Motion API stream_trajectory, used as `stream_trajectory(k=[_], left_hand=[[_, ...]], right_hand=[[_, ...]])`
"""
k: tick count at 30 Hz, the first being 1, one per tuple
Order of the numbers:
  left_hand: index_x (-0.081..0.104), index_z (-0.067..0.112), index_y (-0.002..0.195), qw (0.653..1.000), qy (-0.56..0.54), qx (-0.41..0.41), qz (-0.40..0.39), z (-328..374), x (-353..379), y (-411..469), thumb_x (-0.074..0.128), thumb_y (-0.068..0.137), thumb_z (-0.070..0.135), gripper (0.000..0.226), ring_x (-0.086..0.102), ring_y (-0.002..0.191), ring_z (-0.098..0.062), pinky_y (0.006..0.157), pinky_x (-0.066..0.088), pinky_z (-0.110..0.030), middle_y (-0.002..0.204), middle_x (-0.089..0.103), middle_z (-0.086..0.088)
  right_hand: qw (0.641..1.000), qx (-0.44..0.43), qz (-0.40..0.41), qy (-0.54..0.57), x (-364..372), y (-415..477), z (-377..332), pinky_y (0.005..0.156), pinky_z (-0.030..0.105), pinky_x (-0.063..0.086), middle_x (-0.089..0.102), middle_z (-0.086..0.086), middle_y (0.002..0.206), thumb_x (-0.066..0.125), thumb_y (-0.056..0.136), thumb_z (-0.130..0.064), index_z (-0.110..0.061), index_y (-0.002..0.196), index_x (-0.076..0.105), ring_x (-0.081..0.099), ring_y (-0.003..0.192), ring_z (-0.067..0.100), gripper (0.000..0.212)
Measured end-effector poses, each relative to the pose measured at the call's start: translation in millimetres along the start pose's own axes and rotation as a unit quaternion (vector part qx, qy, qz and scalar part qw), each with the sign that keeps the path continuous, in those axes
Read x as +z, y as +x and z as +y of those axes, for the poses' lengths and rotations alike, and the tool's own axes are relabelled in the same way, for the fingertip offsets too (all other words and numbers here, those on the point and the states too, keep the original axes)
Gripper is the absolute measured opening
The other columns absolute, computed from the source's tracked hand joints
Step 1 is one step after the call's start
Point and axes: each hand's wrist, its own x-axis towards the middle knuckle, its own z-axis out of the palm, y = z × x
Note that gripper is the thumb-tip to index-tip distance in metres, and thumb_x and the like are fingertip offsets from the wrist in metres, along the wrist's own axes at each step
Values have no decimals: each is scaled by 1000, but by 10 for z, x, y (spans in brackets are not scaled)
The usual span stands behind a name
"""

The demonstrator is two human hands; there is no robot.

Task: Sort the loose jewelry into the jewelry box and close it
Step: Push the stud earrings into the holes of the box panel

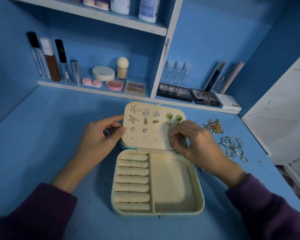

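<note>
1. The jewelry box (200,196) lies open in the middle of the blue table (41,135); its lid panel (151,139) stands tilted back, with pairs of earrings (145,112) pinned in its upper rows.
2. The left hand (100,135) grips the panel's left edge, thumb on the face and fingers behind, steadying it.
3. The right hand (196,144) has its fingertips drawn together against the panel's lower right; whatever they pinch is hidden, so I cannot tell if an earring is held.
4. The step in hand looks like pinning earrings; the task seems about midway.
5. A heap of chains (213,126) and a cluster of rings (233,147) lie loose on the table just right of the box; the ring rolls (132,180) and the open compartment (171,184) hold nothing.
6. The next move likely calls for seating the stud squarely in a hole, then reaching right for the rings.
</note>
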Motion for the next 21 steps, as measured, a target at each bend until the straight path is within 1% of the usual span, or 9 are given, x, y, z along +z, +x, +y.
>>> stream_trajectory(k=[3,6,8,10,11,13,14,17,21], left_hand=[[59,43,105,1000,-1,2,0,15,-3,-1,65,86,5,43,55,72,-1,63,39,-5,85,66,26],[58,46,101,1000,0,6,-2,22,-3,0,65,86,5,44,57,75,-6,63,39,-5,85,67,25],[60,43,104,1000,-1,5,-2,7,0,-2,65,86,5,43,57,76,-9,63,40,-6,84,67,25],[63,36,110,1000,0,2,-1,-13,1,-2,65,86,6,39,57,75,-6,63,40,-6,83,67,25],[64,36,110,1000,0,2,-1,-18,1,0,65,86,6,39,57,74,-4,63,40,-7,82,68,26],[60,44,104,1000,0,5,-3,-18,-3,2,65,86,6,42,56,72,-1,62,40,-7,78,67,29],[59,46,101,1000,1,6,-3,-13,-6,5,65,86,6,44,56,72,0,61,40,-8,76,67,31],[57,48,100,1000,7,7,-6,-1,-7,4,65,86,6,45,56,72,0,61,40,-8,74,66,33],[57,47,103,1000,6,10,-5,5,-4,7,65,86,6,44,57,76,-6,61,40,-8,79,67,30]], right_hand=[[1000,0,-6,12,-13,3,10,56,37,48,53,-7,70,60,80,-19,-14,80,64,47,68,10,6],[1000,-4,-10,19,-35,6,16,55,33,46,52,-8,69,62,79,-14,-14,78,65,47,67,11,3],[1000,-9,-13,21,-41,5,26,57,31,45,53,-7,69,63,79,-13,-14,78,66,48,67,11,3],[1000,-10,-13,22,-40,1,33,59,26,44,54,-7,69,63,79,-12,-14,79,66,47,68,9,3],[1000,-7,-12,26,-39,-1,38,60,23,43,54,-7,70,63,79,-13,-14,80,66,47,68,7,3],[999,2,-11,38,-37,-5,44,63,15,40,54,-9,71,63,79,-13,-14,82,66,45,69,3,4],[999,4,-11,41,-36,-5,47,63,14,39,54,-8,71,63,79,-13,-14,82,67,45,69,2,5],[999,-3,-12,33,-30,-9,55,62,18,40,54,-5,71,62,80,-12,-13,81,67,43,69,5,5],[1000,-11,-22,12,-35,4,44,58,28,45,53,-5,71,61,80,-15,-13,80,65,45,69,8,5]])
